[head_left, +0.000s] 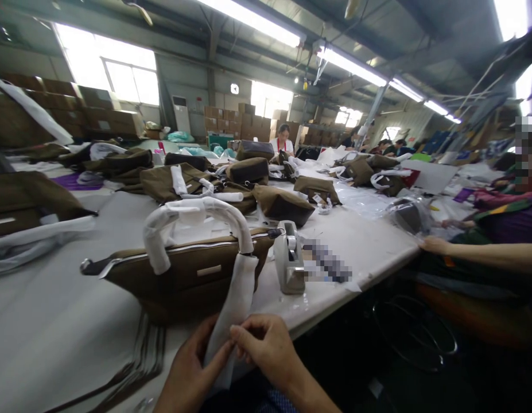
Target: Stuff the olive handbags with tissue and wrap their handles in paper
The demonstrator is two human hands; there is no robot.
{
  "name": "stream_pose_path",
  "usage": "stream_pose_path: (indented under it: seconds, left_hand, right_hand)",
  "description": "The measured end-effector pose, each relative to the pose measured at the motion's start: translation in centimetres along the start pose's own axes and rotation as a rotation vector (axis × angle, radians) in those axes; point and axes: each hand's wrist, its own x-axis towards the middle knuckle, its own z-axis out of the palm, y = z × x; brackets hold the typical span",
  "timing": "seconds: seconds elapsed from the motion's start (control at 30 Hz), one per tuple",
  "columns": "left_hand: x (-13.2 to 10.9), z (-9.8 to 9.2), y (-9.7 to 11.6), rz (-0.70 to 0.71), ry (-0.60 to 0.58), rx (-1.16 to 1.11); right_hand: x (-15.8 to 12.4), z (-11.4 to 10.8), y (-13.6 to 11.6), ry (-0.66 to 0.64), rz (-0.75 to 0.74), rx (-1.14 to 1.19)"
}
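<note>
A dark olive handbag [179, 289] with a silver zip stands upright on the table in front of me. Its arched handle [205, 207] is wrapped in white sheet. From the bag's right end a strap in white wrapping [237, 292] hangs down over the table's front edge. My left hand [199, 361] is closed around the lower part of this wrapped strap. With fingers pinched, my right hand [266, 350] grips the wrapping's edge beside my left thumb. A grey tape dispenser [289, 258] stands just right of the bag.
Several more olive bags [283, 203] with wrapped handles lie across the table [356, 238]. Dark straps [140, 355] lie at the left front. At the right, another person's arm [472, 252] reaches toward a plastic-covered item [407, 215]. Cartons [231, 123] are stacked along the back wall.
</note>
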Motion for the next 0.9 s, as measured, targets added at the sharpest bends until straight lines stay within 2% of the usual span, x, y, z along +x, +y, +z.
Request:
stream_pose_path:
  seconds: [0.13,0.2,0.27,0.33,0.4,0.47,0.5,0.57,0.73,0.8,0.9]
  left_hand:
    - [-0.4,-0.4,-0.4,0.003,0.016,0.047]
    - [-0.5,-0.5,-0.3,-0.022,0.021,0.012]
    - [-0.7,-0.5,0.2,-0.078,0.035,-0.082]
    - [-1.0,-0.2,1.1,-0.158,0.026,-0.239]
    - [-1.3,0.1,2.1,-0.249,-0.029,-0.431]
    - [-1.5,0.6,2.9,-0.326,-0.110,-0.597]
    - [-1.5,0.7,3.2,-0.352,-0.134,-0.653]
    - [-1.6,0.9,3.4,-0.378,-0.139,-0.702]
    - [-1.3,0.7,2.7,-0.368,-0.074,-0.649]
    - [-1.2,0.9,2.1,-0.301,-0.055,-0.578]
    - [-1.1,1.7,1.4,-0.163,-0.022,-0.486]
  right_hand:
    - [0.2,-0.3,-0.3,0.104,-0.136,-0.388]
    - [0.0,-0.6,-0.5,0.118,-0.168,-0.491]
    - [0.1,-1.0,-0.4,0.149,-0.136,-0.526]
    - [0.5,-1.3,0.2,0.124,-0.032,-0.358]
    - [1.0,-1.3,1.2,0.000,0.076,-0.062]
    - [1.4,-1.2,2.1,-0.109,0.123,0.163]
    - [1.5,-1.1,2.4,-0.120,0.124,0.205]
    - [1.3,-1.1,2.8,-0.065,0.103,0.222]
    - [-1.0,-1.8,2.1,0.257,0.006,0.198]
    - [-2.0,-1.5,1.6,0.248,-0.021,0.192]
    - [-2.4,-0.2,0.8,0.103,-0.081,0.238]
